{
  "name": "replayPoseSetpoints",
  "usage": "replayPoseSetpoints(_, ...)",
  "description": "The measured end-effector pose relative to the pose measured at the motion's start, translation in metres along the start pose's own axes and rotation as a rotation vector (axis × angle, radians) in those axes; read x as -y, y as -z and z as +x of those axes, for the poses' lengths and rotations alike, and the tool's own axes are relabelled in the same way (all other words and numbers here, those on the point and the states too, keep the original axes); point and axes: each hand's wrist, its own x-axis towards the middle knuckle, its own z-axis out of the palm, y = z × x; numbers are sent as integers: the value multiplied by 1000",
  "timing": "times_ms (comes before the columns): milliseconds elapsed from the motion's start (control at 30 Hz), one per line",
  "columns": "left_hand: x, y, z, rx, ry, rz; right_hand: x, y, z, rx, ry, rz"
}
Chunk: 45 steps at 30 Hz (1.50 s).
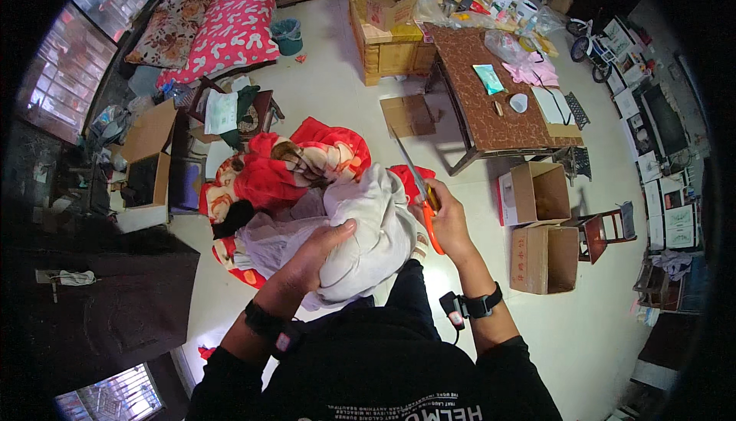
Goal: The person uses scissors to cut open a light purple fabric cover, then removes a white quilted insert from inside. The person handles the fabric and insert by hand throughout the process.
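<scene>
My left hand (328, 246) grips a bunched white cloth (368, 231), thumb lying on top and the other fingers hidden beneath. A pair of scissors (429, 214) with an orange handle is in my right hand (451, 217), just right of the cloth. Its long blades point away from me; whether they are parted is hard to tell. Thin, paler fabric (276, 240) spreads left of the bundle. Behind and around it is heaped a red plush blanket (270, 177) with cream and brown patterning. Part of the red blanket also shows beyond my right hand.
A brown-topped table (477, 116) stands ahead to the right, near a wooden cabinet (397, 56). Open cardboard boxes (517, 248) sit on the floor at right, beside a small chair (601, 231). At left are a cloth-draped chair (221, 110), another open box (152, 162) and a dark door (115, 294).
</scene>
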Motion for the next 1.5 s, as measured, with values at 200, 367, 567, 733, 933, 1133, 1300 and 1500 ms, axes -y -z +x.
replayPoseSetpoints(200,0,-9,-5,-38,-76,-60,20,31,-42,34,51,26)
replayPoseSetpoints(367,5,-10,-3,-19,-55,-99,33,57,-106,832,-429,478)
replayPoseSetpoints(567,10,-16,-2,-73,-92,-48,22,37,-132,1031,-416,739)
replayPoseSetpoints(733,11,-17,-1,-22,-82,-65,10,34,-140,984,-380,738)
replayPoseSetpoints(933,13,-16,0,-3,-76,-91,3,23,-143,937,-321,730)
replayPoseSetpoints(1133,12,-16,-1,-10,-86,-146,6,23,-139,929,-319,754)
replayPoseSetpoints(1300,11,-15,-1,-37,-68,-107,11,22,-133,966,-323,804)
replayPoseSetpoints(1500,14,-10,2,-24,-90,-166,7,15,-133,957,-351,722)
